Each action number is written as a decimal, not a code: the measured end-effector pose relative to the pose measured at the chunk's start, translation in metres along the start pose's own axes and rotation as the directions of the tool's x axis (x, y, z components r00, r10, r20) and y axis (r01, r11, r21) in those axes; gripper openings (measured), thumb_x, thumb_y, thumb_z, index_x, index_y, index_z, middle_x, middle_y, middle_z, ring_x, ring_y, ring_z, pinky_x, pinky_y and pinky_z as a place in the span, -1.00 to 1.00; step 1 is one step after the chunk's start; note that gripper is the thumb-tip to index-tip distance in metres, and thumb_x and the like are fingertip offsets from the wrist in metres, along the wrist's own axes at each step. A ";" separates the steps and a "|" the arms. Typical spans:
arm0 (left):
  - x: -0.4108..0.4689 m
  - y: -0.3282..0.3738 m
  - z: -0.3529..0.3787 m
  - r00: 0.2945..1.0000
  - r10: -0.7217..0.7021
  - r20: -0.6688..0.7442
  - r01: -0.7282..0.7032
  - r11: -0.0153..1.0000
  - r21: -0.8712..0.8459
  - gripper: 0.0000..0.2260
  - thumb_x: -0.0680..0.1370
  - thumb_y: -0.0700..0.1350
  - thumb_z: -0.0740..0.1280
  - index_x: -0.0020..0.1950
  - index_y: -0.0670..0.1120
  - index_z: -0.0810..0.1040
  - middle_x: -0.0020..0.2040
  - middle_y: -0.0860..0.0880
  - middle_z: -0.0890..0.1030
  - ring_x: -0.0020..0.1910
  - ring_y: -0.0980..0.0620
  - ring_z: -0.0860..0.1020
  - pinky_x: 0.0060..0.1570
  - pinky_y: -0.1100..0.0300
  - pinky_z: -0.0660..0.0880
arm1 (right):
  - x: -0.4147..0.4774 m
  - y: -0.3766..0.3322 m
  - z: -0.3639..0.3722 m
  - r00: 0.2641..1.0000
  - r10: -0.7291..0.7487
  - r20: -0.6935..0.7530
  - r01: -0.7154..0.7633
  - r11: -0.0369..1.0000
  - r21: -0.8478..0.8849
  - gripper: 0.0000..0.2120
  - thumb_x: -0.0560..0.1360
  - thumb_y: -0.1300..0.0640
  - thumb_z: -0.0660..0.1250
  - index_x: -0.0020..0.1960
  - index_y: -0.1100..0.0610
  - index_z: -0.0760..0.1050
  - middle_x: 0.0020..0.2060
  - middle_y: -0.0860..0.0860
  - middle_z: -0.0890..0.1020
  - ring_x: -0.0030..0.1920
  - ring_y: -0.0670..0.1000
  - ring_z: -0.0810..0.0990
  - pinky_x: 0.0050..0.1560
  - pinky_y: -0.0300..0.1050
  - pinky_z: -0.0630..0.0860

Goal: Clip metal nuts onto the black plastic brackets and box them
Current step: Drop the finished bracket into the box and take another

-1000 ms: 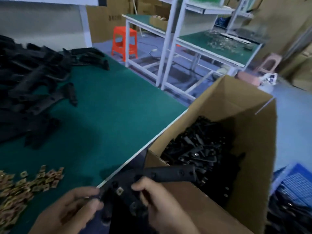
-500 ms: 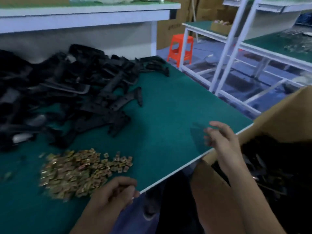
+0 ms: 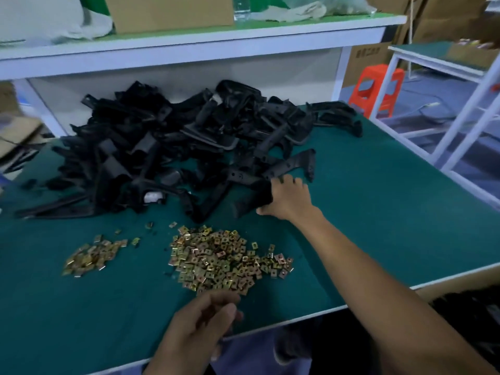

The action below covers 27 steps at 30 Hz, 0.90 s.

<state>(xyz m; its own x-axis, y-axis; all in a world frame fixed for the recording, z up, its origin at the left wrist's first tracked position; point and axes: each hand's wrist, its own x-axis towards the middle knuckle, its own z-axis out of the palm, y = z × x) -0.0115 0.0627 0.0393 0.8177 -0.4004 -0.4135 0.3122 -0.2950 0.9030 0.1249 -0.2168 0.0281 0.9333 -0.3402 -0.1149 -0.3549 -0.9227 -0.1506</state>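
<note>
The right hand [image 3: 286,197], empty near the bench [image 3: 378,212] edge half a second ago, has reached across and now curls its fingers round a black bracket [image 3: 250,203] at the near edge of the bracket pile [image 3: 176,147], so a fresh cycle is likely starting. The left hand [image 3: 205,318] hangs curled just beside the brass clip nuts [image 3: 221,259]. Whether it pinches one is unclear.

Black bracket pile [image 3: 167,147] behind gold nuts [image 3: 219,261]
</note>
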 end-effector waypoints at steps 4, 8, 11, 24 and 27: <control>0.003 -0.003 -0.008 0.999 0.042 -0.017 -0.042 0.999 0.016 -0.86 0.61 -0.17 0.35 -0.02 0.02 0.69 -0.09 -0.05 0.72 -0.21 0.06 0.62 -0.24 0.30 0.54 | -0.013 0.005 0.008 0.970 -0.024 -0.243 0.009 0.998 -0.062 -0.33 0.42 -0.27 0.46 0.33 0.14 0.42 0.23 0.17 0.46 0.26 0.24 0.39 0.25 0.10 0.37; 0.015 -0.002 -0.006 0.983 0.183 0.013 -0.182 0.962 0.203 -0.84 0.61 -0.03 0.35 0.00 0.26 0.63 -0.03 0.14 0.69 -0.09 0.18 0.62 -0.13 0.39 0.52 | -0.034 0.027 -0.001 0.934 0.153 -0.324 0.005 0.899 0.438 -0.44 0.33 -0.40 0.46 -0.13 0.04 0.36 -0.24 -0.03 0.52 -0.18 0.08 0.51 -0.26 0.02 0.39; 0.039 0.004 0.005 0.915 0.401 -0.047 -0.331 0.814 0.477 -0.91 0.59 0.06 0.32 0.01 0.25 0.60 -0.08 0.27 0.65 -0.06 0.30 0.58 -0.16 0.46 0.45 | -0.061 0.049 -0.007 0.924 0.282 -0.257 0.042 0.593 0.804 -0.40 0.37 -0.33 0.48 -0.37 0.03 0.18 -0.52 -0.14 0.31 -0.46 -0.02 0.34 -0.39 -0.09 0.29; 0.146 0.035 0.038 0.914 0.401 0.063 -0.252 0.439 0.862 -0.89 0.59 0.03 0.38 0.03 0.01 0.61 -0.09 0.07 0.52 0.07 -0.02 0.52 0.10 0.08 0.46 | -0.196 0.047 0.025 0.964 0.266 -0.017 0.103 -0.313 0.944 -0.81 0.32 0.19 0.49 -0.08 0.09 0.60 -0.11 0.12 0.70 -0.14 0.10 0.74 -0.29 -0.07 0.64; 0.148 0.041 0.036 0.950 0.311 0.040 -0.173 0.414 0.894 -0.82 0.59 0.10 0.37 -0.03 0.01 0.61 -0.14 0.09 0.49 0.02 0.00 0.50 0.06 0.10 0.44 | -0.208 0.040 0.031 0.978 0.208 -0.008 0.095 -0.414 0.905 -0.79 0.33 0.21 0.48 -0.06 0.03 0.70 -0.01 0.12 0.74 -0.05 0.09 0.75 -0.24 -0.09 0.65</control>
<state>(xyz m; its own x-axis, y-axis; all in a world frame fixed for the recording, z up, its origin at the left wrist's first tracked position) 0.1045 -0.0400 0.0107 0.8542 -0.5067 -0.1169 -0.4445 -0.8281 0.3416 -0.0854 -0.1777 0.0152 0.8393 -0.5262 -0.1363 0.1859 0.5135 -0.8377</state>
